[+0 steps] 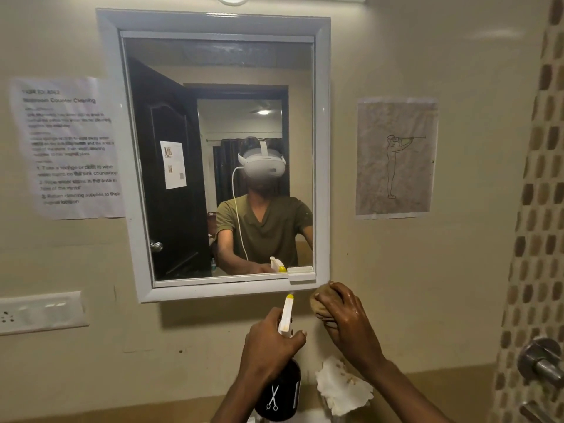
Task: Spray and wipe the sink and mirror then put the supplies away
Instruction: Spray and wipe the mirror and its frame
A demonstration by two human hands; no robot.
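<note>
Mirror step in hand, by the look of it: left hand (268, 340) clenched round the neck of the spray bottle (282, 383), yellow nozzle tip aimed up at the lower frame edge of the mirror (213, 154); right hand (345, 315) balled tight on a brownish cloth (320, 303), just below the mirror's lower right corner. Next, probably: lift nozzle above the frame onto the glass, squeeze, then wipe. Open wall below the mirror; white crumpled tissue (341, 389) lower still, beside the bottle; sink out of view
</note>
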